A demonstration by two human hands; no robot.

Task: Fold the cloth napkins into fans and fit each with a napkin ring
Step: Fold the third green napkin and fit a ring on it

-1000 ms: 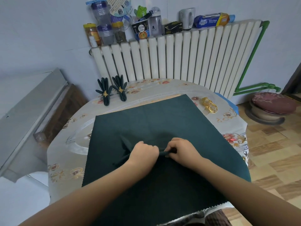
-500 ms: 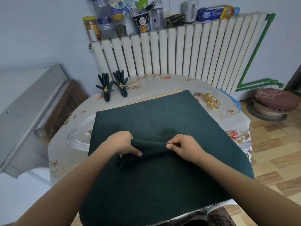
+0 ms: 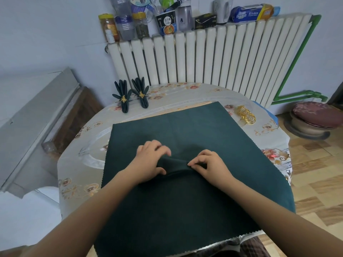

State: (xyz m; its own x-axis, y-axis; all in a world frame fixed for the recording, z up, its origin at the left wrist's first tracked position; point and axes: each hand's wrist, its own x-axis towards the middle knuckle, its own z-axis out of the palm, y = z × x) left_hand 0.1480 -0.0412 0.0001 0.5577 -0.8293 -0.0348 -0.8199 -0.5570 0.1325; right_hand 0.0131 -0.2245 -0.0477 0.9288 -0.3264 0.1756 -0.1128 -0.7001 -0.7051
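One dark green cloth napkin [image 3: 194, 138] lies flat mid-table, a soft ridge raised between left hand [image 3: 148, 162] and right hand [image 3: 209, 165], both pinching it. Two finished fans [image 3: 130, 95] stand at the far-left edge; gold rings [image 3: 246, 115] are heaped far right.

Two hands: left hand [image 3: 151, 163], right hand [image 3: 210, 166]. One flat green cloth [image 3: 185, 197]. Two finished napkin fans [image 3: 123, 98] [image 3: 141, 94]. One pile of gold rings [image 3: 246, 114]. One table [image 3: 81, 164].
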